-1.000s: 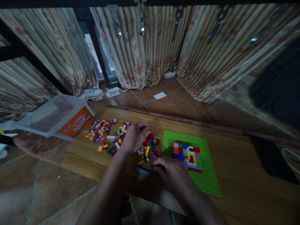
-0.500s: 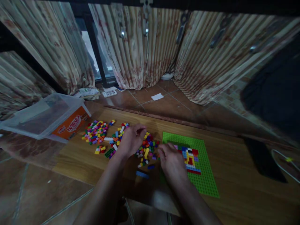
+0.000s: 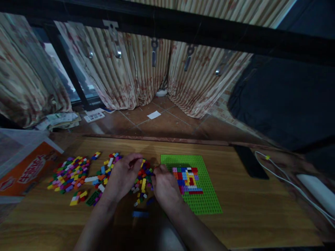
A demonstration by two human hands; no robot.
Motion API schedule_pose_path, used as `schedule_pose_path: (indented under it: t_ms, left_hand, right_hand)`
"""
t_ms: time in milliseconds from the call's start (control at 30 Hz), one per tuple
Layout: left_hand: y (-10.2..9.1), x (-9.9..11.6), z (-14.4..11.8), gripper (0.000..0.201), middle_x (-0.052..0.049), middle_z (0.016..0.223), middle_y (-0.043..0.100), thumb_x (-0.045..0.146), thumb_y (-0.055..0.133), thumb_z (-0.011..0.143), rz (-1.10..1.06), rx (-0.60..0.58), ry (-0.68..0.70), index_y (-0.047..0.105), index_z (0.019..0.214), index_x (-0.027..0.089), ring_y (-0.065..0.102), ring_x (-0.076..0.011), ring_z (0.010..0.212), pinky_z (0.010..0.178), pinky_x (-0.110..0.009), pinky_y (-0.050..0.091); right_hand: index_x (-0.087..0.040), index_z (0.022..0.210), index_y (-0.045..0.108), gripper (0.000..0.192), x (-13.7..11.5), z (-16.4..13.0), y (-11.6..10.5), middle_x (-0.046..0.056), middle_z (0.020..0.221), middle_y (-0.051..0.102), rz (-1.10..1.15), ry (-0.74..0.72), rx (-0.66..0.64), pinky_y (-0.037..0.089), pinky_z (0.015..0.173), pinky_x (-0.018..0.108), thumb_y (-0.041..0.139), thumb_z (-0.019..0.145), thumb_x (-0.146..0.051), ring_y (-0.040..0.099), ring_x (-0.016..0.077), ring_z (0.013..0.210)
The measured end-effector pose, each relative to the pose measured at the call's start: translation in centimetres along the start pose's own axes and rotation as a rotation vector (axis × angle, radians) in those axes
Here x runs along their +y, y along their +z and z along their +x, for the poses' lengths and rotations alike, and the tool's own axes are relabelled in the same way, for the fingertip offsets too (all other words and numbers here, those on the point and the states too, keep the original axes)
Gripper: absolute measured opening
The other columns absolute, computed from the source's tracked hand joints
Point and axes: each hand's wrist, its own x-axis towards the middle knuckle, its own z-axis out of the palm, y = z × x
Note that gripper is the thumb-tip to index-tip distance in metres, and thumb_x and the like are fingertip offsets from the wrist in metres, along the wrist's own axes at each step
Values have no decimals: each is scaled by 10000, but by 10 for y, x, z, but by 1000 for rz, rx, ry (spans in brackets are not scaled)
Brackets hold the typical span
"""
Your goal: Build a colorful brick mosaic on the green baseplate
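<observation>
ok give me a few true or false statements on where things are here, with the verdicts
1. The assembled bricks sit on the green baseplate. True.
2. The clear plastic box is at the right edge of the view. False: it is at the left edge.
3. The left hand rests on the flat black object. False: it is by the loose bricks, well away from that object.
4. A white cable lies right of the baseplate. True.

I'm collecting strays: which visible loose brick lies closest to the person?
The long blue brick, lying apart; the darker blue brick and all other visible ones lie farther away.
</observation>
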Motion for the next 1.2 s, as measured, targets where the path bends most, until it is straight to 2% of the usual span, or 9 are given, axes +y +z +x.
schedule_pose_path:
  t_ms: [167,300,400,500,567,700,867,1067,1200]
  left_hand:
    - [4,4,1,276,-31,765,725,412,547,810,13,-6,-23,708,855,193,664,-207,714,735,-306,519]
    - [6,2,2,313,-40,849,747,431,561,797,51,-16,-32,725,917,193,682,-221,763,784,-325,522]
    - [7,2,3,355,-56,926,752,453,581,785,29,-14,-39,728,964,184,684,-241,839,836,-353,514]
    - [9,5,2,369,-58,958,749,470,605,779,-87,-46,-35,723,974,179,677,-241,890,845,-349,511]
    - [13,8,0,348,-57,946,747,453,622,780,-173,-118,-45,720,966,176,674,-230,882,819,-331,515]
    - [22,16,-5,283,-46,849,736,386,659,760,-327,-220,-108,715,937,172,661,-193,770,702,-287,516]
    - [31,24,-8,293,-12,681,681,335,730,688,-577,-241,-255,702,915,152,608,-138,614,614,-253,497]
    - [40,30,-11,322,-30,785,704,328,796,638,-735,-255,-308,708,894,155,633,-134,662,631,-251,515]
    - [47,30,-11,320,-23,806,709,308,816,634,-803,-267,-321,711,898,161,640,-121,678,621,-224,511]
  right_hand:
    - [-131,1036,657,234,0,2,1,133,1075,668,4,-12,14,516,750,296,494,883,-61,664,207,904]
    - [-132,1024,657,235,1,3,2,129,1072,668,-11,-20,6,515,724,301,476,888,-70,669,208,872]
    - [-138,1000,651,200,3,0,1,120,1035,675,39,-57,68,506,735,296,482,898,-105,662,206,882]
    - [-161,919,646,140,5,-4,-5,78,932,688,169,-100,160,488,737,270,509,899,-141,653,177,835]
    - [-173,868,646,118,9,-7,-11,40,855,690,287,-119,219,475,731,251,537,884,-131,644,152,777]
    - [-194,851,666,162,17,-10,-21,3,808,696,519,-164,293,467,730,236,552,848,-79,639,128,751]
    - [-196,839,687,140,28,-13,-24,9,810,698,794,-157,275,493,709,248,559,854,-139,646,134,734]
    - [-199,826,694,65,42,-15,-22,-3,750,673,966,-112,290,479,617,235,634,815,-221,608,131,675]
    - [-205,867,708,82,50,-18,-24,7,789,685,973,-122,297,491,648,247,650,815,-230,614,135,705]
